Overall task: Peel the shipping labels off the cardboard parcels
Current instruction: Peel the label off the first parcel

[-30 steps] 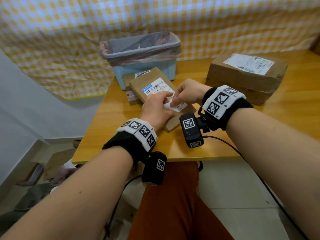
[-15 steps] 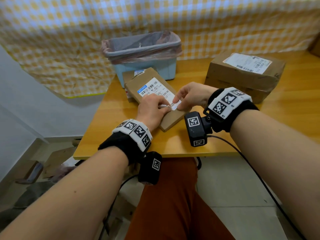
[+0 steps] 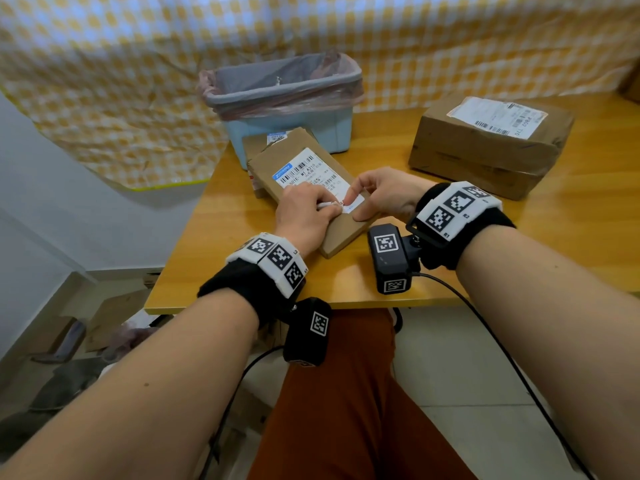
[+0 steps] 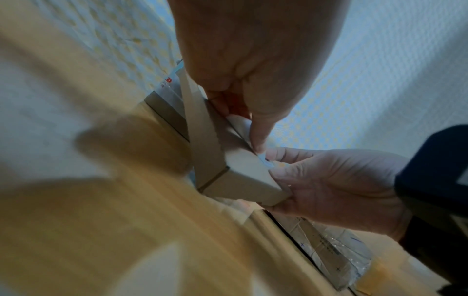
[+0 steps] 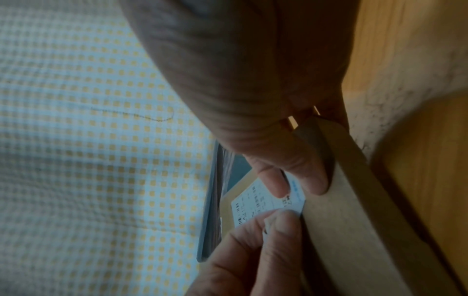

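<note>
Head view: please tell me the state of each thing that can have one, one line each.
Flat parcel: lying on the table, label mostly stuck.
Shipping label: near corner lifted, pinched by left hand.
Right hand: holding the flat parcel's near end.
Big parcel: label still on.
Bin: open, lined with a bag.

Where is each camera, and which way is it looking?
Head: worn on the head, looking forward and down at the table; shows both forearms, left hand and right hand on the flat parcel.
Left wrist: under the left hand, looking along it at the parcel's corner; the right hand shows too.
Right wrist: under the right hand, looking at the shipping label; left fingers pinch it.
Shared: all three show both hands at that parcel.
</note>
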